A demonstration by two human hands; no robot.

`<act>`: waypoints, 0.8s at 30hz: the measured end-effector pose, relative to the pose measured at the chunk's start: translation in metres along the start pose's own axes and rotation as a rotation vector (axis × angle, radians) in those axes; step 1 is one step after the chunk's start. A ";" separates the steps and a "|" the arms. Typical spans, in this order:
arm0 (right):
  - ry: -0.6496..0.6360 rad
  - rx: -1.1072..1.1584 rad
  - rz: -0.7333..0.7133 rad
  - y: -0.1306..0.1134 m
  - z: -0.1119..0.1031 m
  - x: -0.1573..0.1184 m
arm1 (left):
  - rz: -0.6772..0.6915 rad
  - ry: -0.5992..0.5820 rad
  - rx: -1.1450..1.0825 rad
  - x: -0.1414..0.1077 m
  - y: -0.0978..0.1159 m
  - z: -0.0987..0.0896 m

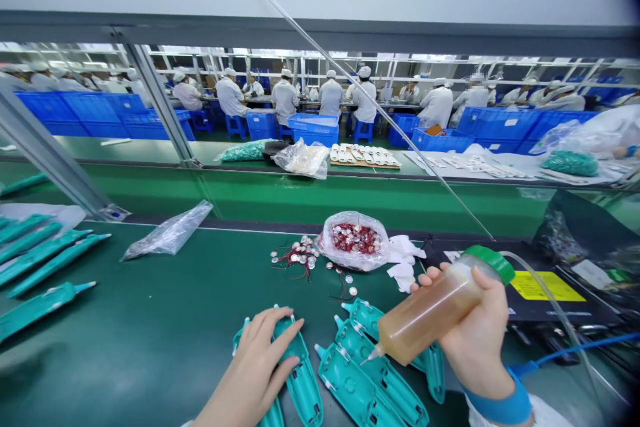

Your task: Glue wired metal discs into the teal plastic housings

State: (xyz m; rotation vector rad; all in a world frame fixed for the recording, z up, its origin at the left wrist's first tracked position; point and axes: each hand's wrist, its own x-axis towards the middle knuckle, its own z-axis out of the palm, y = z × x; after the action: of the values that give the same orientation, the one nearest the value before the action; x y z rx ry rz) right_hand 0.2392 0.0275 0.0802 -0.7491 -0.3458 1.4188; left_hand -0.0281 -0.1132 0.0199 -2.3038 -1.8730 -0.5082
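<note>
Right now my remote view opens on a long factory hall: beyond a second line, white-coated workers (pixel 285 97) sit among bright blue plastic crates (pixel 50 113). Nearer me runs a dark green assembly counter (pixel 125 333). On it lie a clear plastic bag of red-and-silver button parts (pixel 353 240), scattered silver metal discs with thin red wires (pixel 297 257), and crumpled white cloth (pixel 403 260). A black device with a yellow label (pixel 545 287) sits off to the right.

Closest to me, a cluster of long teal plastic housing shells (pixel 360 387) lies at the bottom of the view. My left grip (pixel 250 373) is laid over one shell, its fingers slightly apart; I cannot tell whether it is clamped or only resting. My right grip (pixel 475 327) is clamped around a translucent plastic squeeze bottle of amber liquid with a green cap (pixel 430 310). The bottle's long axis tilts down and left, putting its thin metal nozzle (pixel 367 360) just above the shells, between my two hands.
</note>
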 end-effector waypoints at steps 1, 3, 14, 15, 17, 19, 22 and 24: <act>0.035 -0.011 0.022 -0.001 0.001 -0.001 | -0.017 0.007 0.006 0.000 0.004 0.001; 0.089 -0.033 0.066 -0.003 0.004 -0.002 | -0.051 0.034 0.009 0.002 0.011 0.004; 0.128 0.026 0.015 -0.023 0.014 -0.002 | 0.110 -0.038 0.027 0.006 0.012 -0.007; 0.128 0.036 -0.005 -0.027 0.013 0.000 | 0.161 -0.050 0.020 0.006 0.013 -0.007; 0.135 0.059 -0.045 -0.033 0.011 0.002 | 0.246 -0.062 -0.003 0.008 0.018 -0.004; 0.147 0.086 -0.077 -0.038 0.010 0.005 | 0.268 -0.096 -0.010 0.012 0.026 0.001; 0.156 0.120 -0.093 -0.044 0.010 0.007 | 0.216 -0.141 0.015 0.020 0.041 0.015; 0.160 0.137 -0.084 -0.046 0.011 0.007 | 0.192 -0.140 -0.002 0.024 0.048 0.027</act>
State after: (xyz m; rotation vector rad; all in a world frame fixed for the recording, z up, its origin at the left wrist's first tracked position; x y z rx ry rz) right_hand 0.2686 0.0378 0.1169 -0.7228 -0.1524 1.2808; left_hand 0.0275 -0.0931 0.0079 -2.5459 -1.6818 -0.3319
